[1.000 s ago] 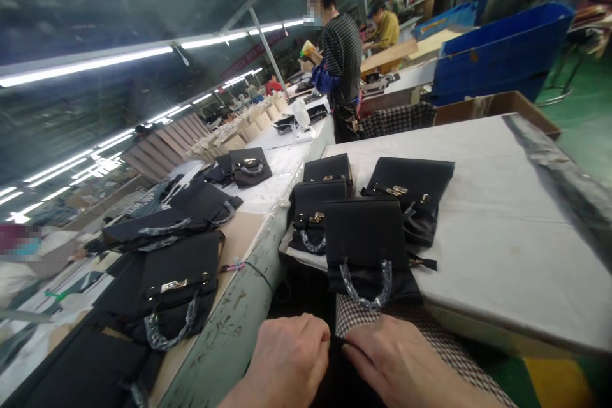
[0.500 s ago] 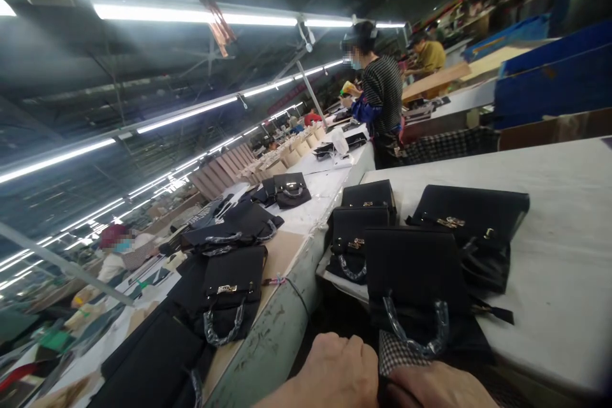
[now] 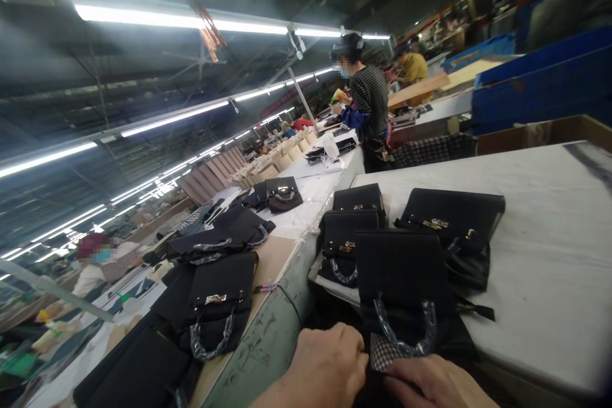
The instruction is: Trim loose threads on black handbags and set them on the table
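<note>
My left hand [image 3: 329,357] is closed in a fist at the bottom middle, with the fingertips turned away from view. Close by on the right, my right hand [image 3: 433,379] has its fingers curled at a dark edge, next to a patch of checked cloth [image 3: 381,352]. What lies between the hands is black and too dark to make out. Just beyond them a black handbag [image 3: 404,264] leans at the table edge, its handle [image 3: 406,338] wrapped in clear film and hanging toward my right hand.
More black handbags [image 3: 456,207] with gold clasps are on the white table [image 3: 540,268] at right. On the left bench, another bag [image 3: 222,287] lies among several black pieces. A co-worker in a striped top [image 3: 370,102] stands farther back, holding something yellow. Blue bins [image 3: 540,86] stand behind.
The view has shifted slightly, so the bags and tables appear farther left. My left hand has risen a little, and my right hand's fingers show more clearly beside the checked cloth.
</note>
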A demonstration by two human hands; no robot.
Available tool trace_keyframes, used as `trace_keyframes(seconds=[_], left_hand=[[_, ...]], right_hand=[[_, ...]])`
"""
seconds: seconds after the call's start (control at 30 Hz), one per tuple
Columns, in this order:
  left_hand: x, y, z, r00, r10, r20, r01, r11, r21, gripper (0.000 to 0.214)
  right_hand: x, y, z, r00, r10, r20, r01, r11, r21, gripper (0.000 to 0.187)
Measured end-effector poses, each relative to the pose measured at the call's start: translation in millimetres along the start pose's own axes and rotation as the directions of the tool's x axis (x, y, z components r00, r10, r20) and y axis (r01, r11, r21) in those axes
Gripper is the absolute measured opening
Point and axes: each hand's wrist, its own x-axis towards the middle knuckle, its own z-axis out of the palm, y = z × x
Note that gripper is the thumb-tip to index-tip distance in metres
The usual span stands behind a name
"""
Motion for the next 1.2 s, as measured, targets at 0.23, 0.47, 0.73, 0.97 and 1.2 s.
trace_keyframes(seconds=[0.23, 0.47, 0.73, 0.97, 1.2], left_hand=[[-19, -12, 5.2, 0.950, -0.229, 0.211, 0.311, 0.734, -0.604, 0.019], [-10, -22, 29.8, 0.920, -0.264, 0.290, 0.390, 0.537, -0.748, 0.013], [16, -31, 40.7, 0.893, -0.247, 0.376, 0.449, 0.412, -0.793, 0.016], [31, -35, 46.9, 0.875, -0.233, 0.425, 0.479, 0.290, -0.828, 0.014], [31, -34, 50.0, 0.878, -0.253, 0.407, 0.473, 0.327, -0.818, 0.013]], right_hand=[[-10, -17, -21, 0.999, 0.031, 0.032, -0.034, 0.995, 0.097, 0.032], [0, -14, -23, 0.993, 0.058, 0.107, -0.081, 0.969, 0.233, 0.029], [13, 10, -23, 0.977, 0.113, 0.179, -0.166, 0.934, 0.317, 0.030], [19, 23, -27, 0.960, 0.148, 0.238, -0.232, 0.896, 0.378, 0.030], [26, 27, -28, 0.983, 0.124, 0.134, -0.166, 0.913, 0.374, 0.019]])
